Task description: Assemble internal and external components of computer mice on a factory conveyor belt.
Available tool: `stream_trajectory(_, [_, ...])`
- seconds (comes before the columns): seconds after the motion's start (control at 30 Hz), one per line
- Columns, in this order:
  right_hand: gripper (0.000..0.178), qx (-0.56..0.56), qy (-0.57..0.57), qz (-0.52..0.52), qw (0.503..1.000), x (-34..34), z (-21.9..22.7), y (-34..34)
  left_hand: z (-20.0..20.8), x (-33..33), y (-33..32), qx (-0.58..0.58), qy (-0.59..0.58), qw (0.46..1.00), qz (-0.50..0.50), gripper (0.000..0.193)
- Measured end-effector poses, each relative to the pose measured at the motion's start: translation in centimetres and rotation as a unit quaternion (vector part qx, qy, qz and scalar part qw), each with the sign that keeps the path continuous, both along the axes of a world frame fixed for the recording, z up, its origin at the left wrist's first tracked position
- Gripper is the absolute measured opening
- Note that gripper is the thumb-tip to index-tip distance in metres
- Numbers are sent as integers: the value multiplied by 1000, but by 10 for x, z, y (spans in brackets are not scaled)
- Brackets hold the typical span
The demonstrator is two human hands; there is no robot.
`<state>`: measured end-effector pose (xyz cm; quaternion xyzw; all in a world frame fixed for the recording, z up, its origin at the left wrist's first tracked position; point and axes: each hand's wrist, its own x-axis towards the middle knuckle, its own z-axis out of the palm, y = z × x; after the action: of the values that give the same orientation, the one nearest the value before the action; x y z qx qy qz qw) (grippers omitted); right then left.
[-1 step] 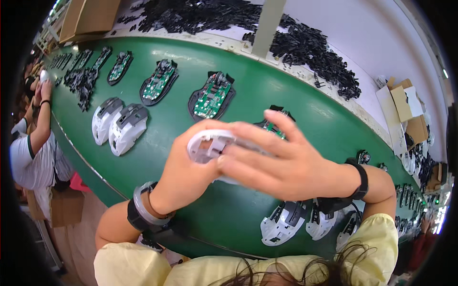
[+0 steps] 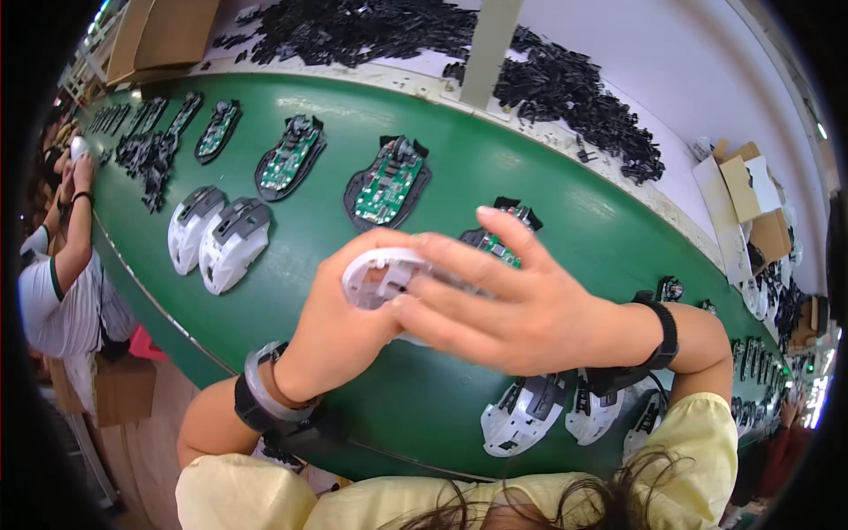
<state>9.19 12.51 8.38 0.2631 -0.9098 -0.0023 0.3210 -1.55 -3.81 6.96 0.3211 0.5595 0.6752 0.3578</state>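
Observation:
Above the green table, a white computer mouse shell (image 2: 389,255) is tilted so its hollow inside shows. My left hand (image 2: 340,309) is closed round its left end. From the right, my right hand (image 2: 521,309) lies over the shell, its middle fingers bent against the inside and one finger raised clear. Those fingers cover much of the shell, so any small part beneath them is hidden. Just beyond my hands sits a mouse base with a green circuit board (image 2: 502,247), partly covered by my right hand. Another such base (image 2: 386,187) lies farther left.
Several more mouse bases (image 2: 290,159) line the table (image 2: 300,309). Two white-and-grey shells (image 2: 234,243) lie left; others (image 2: 523,415) lie near my right forearm. Black parts (image 2: 574,97) heap on the back shelf behind a post (image 2: 488,53). A co-worker's arm (image 2: 78,230) is far left.
The view has shifted slightly. Both hands and the shell appear a little farther left, with the same hold. Nothing was let go.

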Motion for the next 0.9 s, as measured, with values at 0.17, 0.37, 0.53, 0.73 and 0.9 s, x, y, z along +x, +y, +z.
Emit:
stream_trajectory(0.17, [27,42,18,-33,998,5,-5,-9,3,-1,-4,-47,42,998,-26,35])
stream_trajectory(0.37, [31,30,-30,-75,996,10,3,-16,12,-1,0,-58,-15,998,-37,36])
stream_trajectory(0.53, [33,-28,-144,-1,989,2,17,-1,7,-19,-12,-73,-44,993,-76,38])
stream_trajectory(0.73, [13,-140,-1,48,989,-22,44,70,11,-28,-12,-52,-179,980,-71,50])
stream_trajectory(0.9, [33,-41,-154,-319,934,-74,-10,204,4,-46,-20,34,-333,933,-130,77])
